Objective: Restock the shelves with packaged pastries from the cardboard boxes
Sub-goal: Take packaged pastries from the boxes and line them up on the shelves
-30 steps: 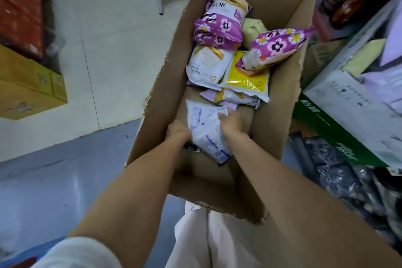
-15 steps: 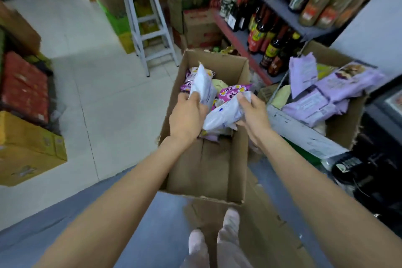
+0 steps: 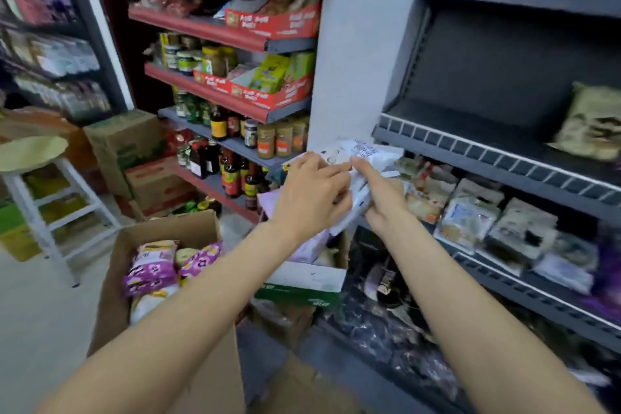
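My left hand point(image 3: 311, 197) and my right hand point(image 3: 383, 198) together grip white pastry packets point(image 3: 358, 153), held up at chest height just left of the grey shelf unit point(image 3: 497, 158). Below my left arm stands the open cardboard box point(image 3: 168, 232) with purple-flowered and yellow pastry packets point(image 3: 151, 272) inside. The middle grey shelf carries a beige packet point(image 3: 594, 124) at its right end and is dark and bare on the left. The shelf below holds several pastry packets point(image 3: 470, 218) in a row.
A second box point(image 3: 302, 279) with lilac packets sits against the white pillar point(image 3: 356, 44). Sauce bottles and jars point(image 3: 235, 158) fill the red and grey shelves behind. A white stool point(image 3: 40, 175) and stacked cartons point(image 3: 134, 151) stand at left on the tiled floor.
Both hands lifted the white packets out of the cardboard box and carried them up and right toward the grey shelves. My view rose from the box to the shelving.
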A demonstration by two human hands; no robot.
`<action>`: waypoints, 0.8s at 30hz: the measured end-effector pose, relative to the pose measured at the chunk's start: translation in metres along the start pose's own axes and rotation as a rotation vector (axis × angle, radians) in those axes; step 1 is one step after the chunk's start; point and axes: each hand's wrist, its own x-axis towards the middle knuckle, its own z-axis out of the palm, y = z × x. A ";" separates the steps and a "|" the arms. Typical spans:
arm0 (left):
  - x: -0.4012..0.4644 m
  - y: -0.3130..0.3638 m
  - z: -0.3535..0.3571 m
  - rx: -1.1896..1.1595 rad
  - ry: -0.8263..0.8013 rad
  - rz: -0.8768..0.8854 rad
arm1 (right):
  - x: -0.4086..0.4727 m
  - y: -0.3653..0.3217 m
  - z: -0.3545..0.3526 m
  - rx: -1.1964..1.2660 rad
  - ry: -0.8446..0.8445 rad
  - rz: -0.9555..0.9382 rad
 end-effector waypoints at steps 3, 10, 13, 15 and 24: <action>0.049 0.062 0.013 -0.356 -0.034 -0.044 | 0.002 -0.037 -0.078 0.074 0.113 -0.064; 0.159 0.210 0.077 -1.113 -0.242 -0.941 | -0.003 -0.126 -0.253 0.123 0.303 -0.343; 0.193 0.272 0.108 -1.643 -0.569 -1.069 | 0.002 -0.153 -0.312 0.181 0.309 -0.431; 0.211 0.308 0.130 -1.735 -0.585 -1.036 | 0.003 -0.171 -0.348 0.124 0.316 -0.472; 0.290 0.393 0.194 -2.109 -0.437 -1.116 | 0.029 -0.238 -0.490 0.099 0.148 -0.399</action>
